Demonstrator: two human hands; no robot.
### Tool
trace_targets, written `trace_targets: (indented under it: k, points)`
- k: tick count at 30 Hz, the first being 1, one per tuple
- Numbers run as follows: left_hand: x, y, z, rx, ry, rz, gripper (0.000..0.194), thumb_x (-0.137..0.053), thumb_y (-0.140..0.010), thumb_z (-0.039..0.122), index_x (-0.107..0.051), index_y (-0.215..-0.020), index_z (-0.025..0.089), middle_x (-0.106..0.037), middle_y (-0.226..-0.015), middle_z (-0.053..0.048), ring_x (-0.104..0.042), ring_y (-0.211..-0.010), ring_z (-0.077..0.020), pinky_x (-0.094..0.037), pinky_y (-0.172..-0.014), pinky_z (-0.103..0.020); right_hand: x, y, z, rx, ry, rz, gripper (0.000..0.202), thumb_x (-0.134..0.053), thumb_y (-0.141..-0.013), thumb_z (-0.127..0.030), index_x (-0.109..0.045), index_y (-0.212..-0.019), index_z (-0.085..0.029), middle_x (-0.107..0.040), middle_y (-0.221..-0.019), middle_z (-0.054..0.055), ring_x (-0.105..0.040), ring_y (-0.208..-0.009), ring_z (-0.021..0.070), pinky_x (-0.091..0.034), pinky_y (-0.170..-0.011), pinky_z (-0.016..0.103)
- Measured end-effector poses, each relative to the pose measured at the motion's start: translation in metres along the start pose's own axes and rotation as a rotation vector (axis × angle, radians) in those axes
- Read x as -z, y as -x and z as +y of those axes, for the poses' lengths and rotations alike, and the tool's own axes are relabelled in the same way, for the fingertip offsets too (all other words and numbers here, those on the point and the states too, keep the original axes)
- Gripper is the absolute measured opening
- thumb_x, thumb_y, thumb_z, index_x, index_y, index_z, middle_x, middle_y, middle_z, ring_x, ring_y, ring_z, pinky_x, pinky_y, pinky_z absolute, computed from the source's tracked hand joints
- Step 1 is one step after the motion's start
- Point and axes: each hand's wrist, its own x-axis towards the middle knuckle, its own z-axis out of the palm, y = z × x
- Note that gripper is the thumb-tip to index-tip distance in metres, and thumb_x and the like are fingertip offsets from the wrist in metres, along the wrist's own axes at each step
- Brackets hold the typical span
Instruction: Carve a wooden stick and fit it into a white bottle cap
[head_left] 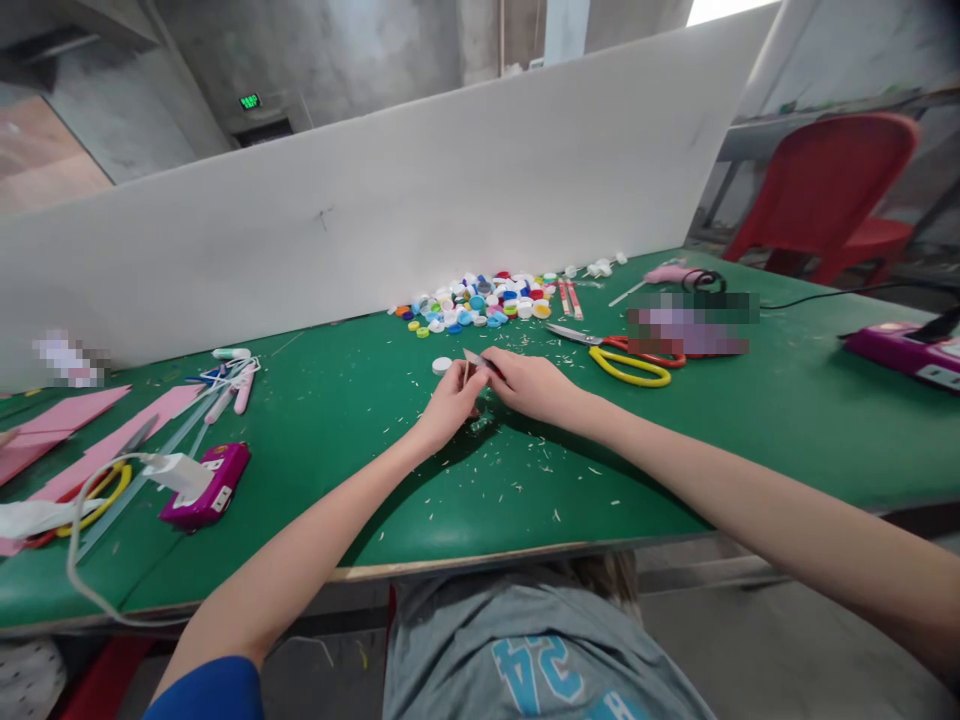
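Observation:
My left hand (448, 408) is closed around a thin wooden stick (466, 374) near the middle of the green table. Right beside it, my right hand (525, 382) grips a small knife, whose pointed metal blade (472, 357) lies over the stick. The two hands meet, and their fingers hide most of both items. A white bottle cap (442, 366) lies just behind my left hand. Pale shavings (556, 515) are scattered over the tabletop under and around my hands.
Many coloured caps (480, 300) lie against the white partition (375, 200). Yellow-and-red scissors (630, 365) and a pink glue gun (671, 274) are at the right. A purple power strip (206, 487), pink sheets (120, 435) and more scissors (112, 497) lie left.

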Motion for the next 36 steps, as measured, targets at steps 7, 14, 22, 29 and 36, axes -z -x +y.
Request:
trace_targets:
  k: [7,14,22,29,36]
  points:
    - [-0.001,0.002,0.001,-0.058,-0.128,0.002,0.029,-0.060,-0.087,0.044,-0.045,-0.088,0.019,-0.040,-0.071,0.006,-0.039,-0.055,-0.0048,-0.037,-0.051,-0.019,0.000,0.001,-0.004,-0.010,0.075,-0.060,0.025,-0.033,-0.094,-0.033,-0.050,-0.105,-0.020,-0.070,-0.100,0.007,-0.060,-0.073,0.0176,-0.026,-0.058,0.027]
    - [0.000,0.001,0.001,-0.114,-0.182,0.029,0.029,-0.062,-0.085,0.043,-0.047,-0.086,0.018,-0.048,-0.071,0.005,-0.043,-0.062,-0.0067,-0.037,-0.063,-0.021,0.004,0.002,-0.010,-0.072,0.126,-0.106,0.025,-0.031,-0.094,-0.032,-0.050,-0.105,-0.020,-0.070,-0.096,0.008,-0.062,-0.072,0.0192,-0.024,-0.056,0.028]
    - [0.000,0.006,0.006,-0.125,-0.306,0.108,0.030,-0.065,-0.081,0.044,-0.053,-0.082,0.016,-0.058,-0.078,0.001,-0.047,-0.070,-0.0098,-0.036,-0.069,-0.025,0.006,0.006,-0.018,-0.128,0.173,-0.154,0.028,-0.029,-0.095,-0.029,-0.050,-0.110,-0.019,-0.070,-0.097,0.010,-0.065,-0.077,0.0216,-0.026,-0.057,0.029]
    - [0.000,0.005,0.007,-0.094,-0.366,0.118,0.032,-0.065,-0.082,0.046,-0.053,-0.080,0.016,-0.054,-0.072,0.003,-0.043,-0.066,-0.0094,-0.033,-0.064,-0.025,0.005,0.008,-0.025,-0.173,0.238,-0.167,0.032,-0.027,-0.097,-0.029,-0.050,-0.116,-0.017,-0.070,-0.102,0.013,-0.068,-0.088,0.0258,-0.031,-0.062,0.030]
    - [0.000,0.005,0.007,-0.080,-0.411,0.129,0.039,-0.065,-0.080,0.053,-0.052,-0.077,0.017,-0.052,-0.070,0.003,-0.041,-0.064,-0.0101,-0.030,-0.063,-0.026,0.003,0.009,-0.025,-0.177,0.249,-0.167,0.034,-0.027,-0.097,-0.027,-0.050,-0.119,-0.016,-0.070,-0.107,0.014,-0.068,-0.092,0.0267,-0.036,-0.065,0.031]
